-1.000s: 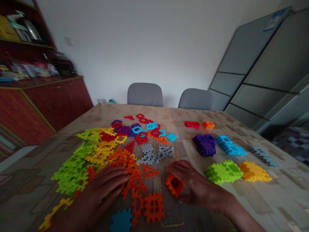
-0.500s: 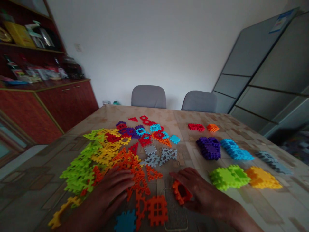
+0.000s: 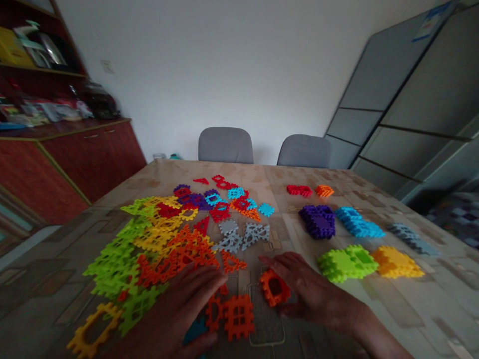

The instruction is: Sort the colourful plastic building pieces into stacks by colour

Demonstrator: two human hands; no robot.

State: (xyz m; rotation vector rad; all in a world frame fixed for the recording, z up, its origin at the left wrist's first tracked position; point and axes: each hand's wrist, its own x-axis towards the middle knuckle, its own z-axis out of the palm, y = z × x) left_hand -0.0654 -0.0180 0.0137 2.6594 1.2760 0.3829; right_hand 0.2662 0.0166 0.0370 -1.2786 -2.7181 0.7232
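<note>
My left hand (image 3: pixel 187 306) lies flat on the near edge of a heap of loose orange interlocking plastic pieces (image 3: pixel 175 262), which runs into a lime-green heap (image 3: pixel 116 259). A blue piece (image 3: pixel 194 330) is partly hidden beneath that hand. My right hand (image 3: pixel 309 289) curves around a small orange stack of pieces (image 3: pixel 275 288), with the fingers above it and the thumb below. Between the hands lies a flat orange grid piece (image 3: pixel 238 316). A yellow frame piece (image 3: pixel 93 331) sits at the near left.
Sorted stacks stand on the patterned tabletop (image 3: pixel 284 174) at right: purple (image 3: pixel 318 222), blue (image 3: pixel 359 225), grey (image 3: pixel 413 239), lime (image 3: pixel 348 263), yellow (image 3: pixel 396 262). Mixed red, blue, purple and grey pieces lie at centre. Grey chairs (image 3: pixel 225 145) stand beyond the far edge.
My left hand has swept the orange pieces leftward against the lime heap, and the yellow and lime pieces have shifted. My right hand stays by the orange stack.
</note>
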